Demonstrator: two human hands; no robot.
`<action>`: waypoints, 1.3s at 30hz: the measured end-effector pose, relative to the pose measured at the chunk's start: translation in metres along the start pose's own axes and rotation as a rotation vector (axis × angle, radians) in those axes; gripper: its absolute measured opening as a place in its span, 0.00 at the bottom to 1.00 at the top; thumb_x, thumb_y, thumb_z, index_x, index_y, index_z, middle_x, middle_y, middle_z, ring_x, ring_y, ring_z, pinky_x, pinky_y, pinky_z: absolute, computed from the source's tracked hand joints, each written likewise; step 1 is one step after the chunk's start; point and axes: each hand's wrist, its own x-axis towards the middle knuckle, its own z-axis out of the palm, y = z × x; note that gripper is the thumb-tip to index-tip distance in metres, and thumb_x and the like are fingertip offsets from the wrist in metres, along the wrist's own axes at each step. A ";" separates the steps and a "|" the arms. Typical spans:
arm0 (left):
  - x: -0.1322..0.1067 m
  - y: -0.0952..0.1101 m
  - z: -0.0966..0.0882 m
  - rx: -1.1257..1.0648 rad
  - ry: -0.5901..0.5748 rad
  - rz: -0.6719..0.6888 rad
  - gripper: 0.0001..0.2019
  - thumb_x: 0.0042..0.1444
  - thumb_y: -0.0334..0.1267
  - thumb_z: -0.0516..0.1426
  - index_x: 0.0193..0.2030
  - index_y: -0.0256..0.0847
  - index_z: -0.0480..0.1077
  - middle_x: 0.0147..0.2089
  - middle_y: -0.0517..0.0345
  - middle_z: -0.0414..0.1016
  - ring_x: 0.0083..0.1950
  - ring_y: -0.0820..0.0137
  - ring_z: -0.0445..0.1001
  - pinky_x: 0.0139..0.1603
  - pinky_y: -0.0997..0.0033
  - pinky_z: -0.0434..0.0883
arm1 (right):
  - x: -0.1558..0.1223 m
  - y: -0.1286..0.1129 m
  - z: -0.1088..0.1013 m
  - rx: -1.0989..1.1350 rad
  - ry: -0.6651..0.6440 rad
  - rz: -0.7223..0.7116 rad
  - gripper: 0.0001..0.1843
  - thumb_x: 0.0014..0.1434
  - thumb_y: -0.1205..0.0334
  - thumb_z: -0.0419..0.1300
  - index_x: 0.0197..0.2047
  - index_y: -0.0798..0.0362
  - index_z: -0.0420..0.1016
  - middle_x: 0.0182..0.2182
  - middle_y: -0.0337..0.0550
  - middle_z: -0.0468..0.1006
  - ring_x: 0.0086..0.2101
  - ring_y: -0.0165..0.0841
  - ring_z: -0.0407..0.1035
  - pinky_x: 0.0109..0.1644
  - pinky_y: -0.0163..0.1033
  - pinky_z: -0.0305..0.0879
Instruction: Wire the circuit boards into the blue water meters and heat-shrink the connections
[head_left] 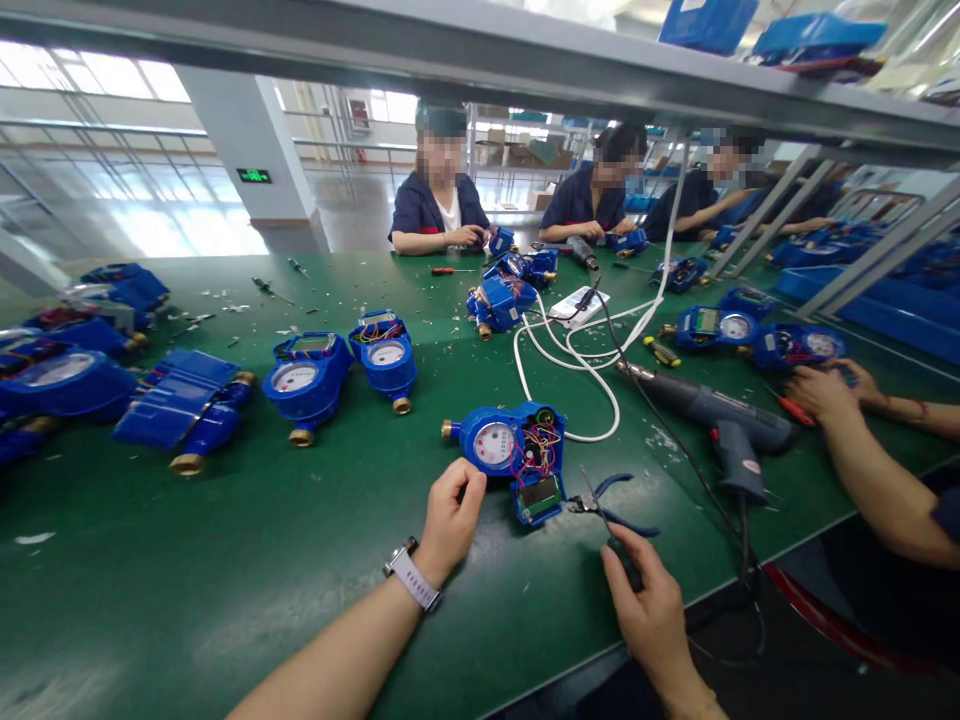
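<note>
An opened blue water meter [514, 450] with a white dial and loose coloured wires lies on the green table [225, 560] in front of me. My left hand [452, 515], a watch on its wrist, is curled against the meter's near left side, fingers closed; whether it holds anything I cannot make out. My right hand [645, 600] is closed round a dark handle near the blue-handled pliers [607, 505], which lie just right of the meter.
Several more blue meters [307, 385] lie across the left and middle. A grey power screwdriver [720, 420] and white cable [577, 370] lie to the right. A co-worker's arms [862, 450] reach in at right. Three people sit across the table.
</note>
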 end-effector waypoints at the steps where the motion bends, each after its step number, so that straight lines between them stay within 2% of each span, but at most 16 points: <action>1: 0.000 0.001 0.000 0.005 -0.015 -0.022 0.19 0.64 0.46 0.50 0.23 0.41 0.59 0.25 0.62 0.60 0.28 0.72 0.60 0.32 0.71 0.60 | 0.002 -0.001 0.000 0.022 0.008 0.026 0.17 0.57 0.50 0.62 0.44 0.52 0.77 0.37 0.48 0.81 0.39 0.42 0.76 0.45 0.45 0.72; 4: -0.001 0.001 -0.001 0.011 -0.090 -0.087 0.20 0.64 0.47 0.50 0.23 0.40 0.64 0.24 0.61 0.65 0.28 0.71 0.64 0.32 0.71 0.61 | 0.008 -0.010 0.001 0.131 0.015 0.099 0.17 0.57 0.49 0.62 0.43 0.53 0.74 0.37 0.49 0.80 0.33 0.38 0.74 0.34 0.41 0.71; 7: -0.001 -0.001 0.002 -0.008 -0.210 -0.152 0.19 0.65 0.47 0.49 0.30 0.39 0.73 0.30 0.57 0.76 0.32 0.68 0.72 0.36 0.71 0.66 | 0.013 -0.024 0.010 0.285 -0.041 0.157 0.17 0.62 0.48 0.57 0.46 0.52 0.69 0.45 0.51 0.79 0.19 0.26 0.62 0.20 0.36 0.60; 9: -0.002 -0.001 0.006 -0.025 -0.268 -0.186 0.19 0.65 0.48 0.49 0.34 0.39 0.76 0.34 0.56 0.79 0.35 0.67 0.74 0.40 0.70 0.67 | 0.015 -0.034 0.018 0.383 -0.093 0.187 0.16 0.64 0.47 0.55 0.46 0.51 0.66 0.53 0.53 0.75 0.16 0.21 0.57 0.18 0.35 0.56; 11: -0.003 0.000 0.012 -0.048 -0.299 -0.215 0.20 0.64 0.49 0.49 0.34 0.38 0.76 0.33 0.57 0.78 0.36 0.66 0.73 0.41 0.69 0.67 | 0.015 -0.042 0.028 0.461 -0.138 0.215 0.16 0.64 0.47 0.55 0.45 0.50 0.64 0.57 0.54 0.72 0.16 0.20 0.57 0.19 0.34 0.56; 14: -0.001 0.003 0.021 -0.117 -0.325 -0.267 0.24 0.64 0.53 0.48 0.32 0.36 0.75 0.33 0.56 0.78 0.37 0.65 0.72 0.46 0.67 0.68 | 0.012 -0.050 0.038 0.546 -0.175 0.257 0.17 0.64 0.46 0.56 0.45 0.50 0.63 0.57 0.53 0.73 0.16 0.20 0.57 0.19 0.34 0.54; 17: 0.002 0.004 0.030 -0.228 -0.364 -0.339 0.28 0.65 0.56 0.45 0.36 0.36 0.77 0.37 0.52 0.80 0.44 0.61 0.75 0.54 0.63 0.69 | 0.010 -0.058 0.041 0.601 -0.177 0.285 0.17 0.63 0.46 0.56 0.45 0.50 0.63 0.55 0.52 0.74 0.16 0.19 0.57 0.18 0.33 0.52; 20: 0.004 0.002 0.038 -0.347 -0.383 -0.423 0.29 0.64 0.59 0.45 0.41 0.37 0.77 0.41 0.51 0.82 0.52 0.59 0.76 0.61 0.61 0.67 | 0.007 -0.066 0.039 0.623 -0.186 0.299 0.16 0.63 0.47 0.57 0.45 0.51 0.64 0.54 0.52 0.74 0.15 0.19 0.56 0.18 0.33 0.52; 22: 0.004 0.002 0.042 -0.417 -0.384 -0.473 0.30 0.63 0.60 0.44 0.46 0.38 0.76 0.43 0.51 0.82 0.55 0.58 0.75 0.62 0.59 0.66 | 0.005 -0.070 0.037 0.623 -0.195 0.304 0.16 0.63 0.48 0.57 0.45 0.51 0.65 0.53 0.51 0.75 0.15 0.19 0.56 0.18 0.33 0.52; 25: 0.005 0.005 0.042 -0.602 -0.463 -0.587 0.32 0.64 0.59 0.40 0.50 0.36 0.74 0.44 0.47 0.82 0.52 0.57 0.78 0.61 0.54 0.68 | 0.001 -0.076 0.034 0.609 -0.209 0.299 0.16 0.63 0.48 0.57 0.45 0.51 0.65 0.51 0.49 0.76 0.15 0.19 0.56 0.18 0.32 0.52; 29: 0.007 0.009 0.035 -0.935 -0.584 -0.773 0.27 0.64 0.55 0.47 0.51 0.33 0.73 0.44 0.44 0.82 0.49 0.57 0.79 0.60 0.55 0.68 | -0.001 -0.081 0.026 0.559 -0.246 0.278 0.16 0.61 0.47 0.58 0.44 0.51 0.66 0.48 0.48 0.78 0.15 0.19 0.57 0.17 0.32 0.54; 34: 0.012 0.003 0.027 -1.022 -0.675 -0.811 0.27 0.64 0.52 0.47 0.53 0.30 0.72 0.44 0.41 0.81 0.46 0.57 0.80 0.58 0.55 0.68 | -0.003 -0.086 0.006 0.476 -0.253 0.261 0.17 0.60 0.49 0.59 0.45 0.52 0.70 0.49 0.50 0.78 0.16 0.20 0.57 0.18 0.33 0.57; 37: 0.014 -0.001 0.024 -1.043 -0.682 -0.829 0.26 0.62 0.50 0.47 0.49 0.29 0.73 0.42 0.40 0.81 0.45 0.55 0.80 0.55 0.53 0.70 | -0.008 -0.085 -0.006 0.434 -0.222 0.252 0.16 0.60 0.50 0.59 0.46 0.52 0.70 0.42 0.47 0.78 0.16 0.20 0.55 0.17 0.33 0.55; 39: 0.014 -0.001 0.022 -1.029 -0.729 -0.837 0.24 0.60 0.49 0.48 0.46 0.28 0.73 0.40 0.40 0.81 0.43 0.54 0.81 0.54 0.52 0.70 | -0.013 -0.086 -0.013 0.403 -0.195 0.231 0.17 0.59 0.50 0.59 0.47 0.52 0.69 0.37 0.44 0.78 0.15 0.20 0.53 0.16 0.32 0.52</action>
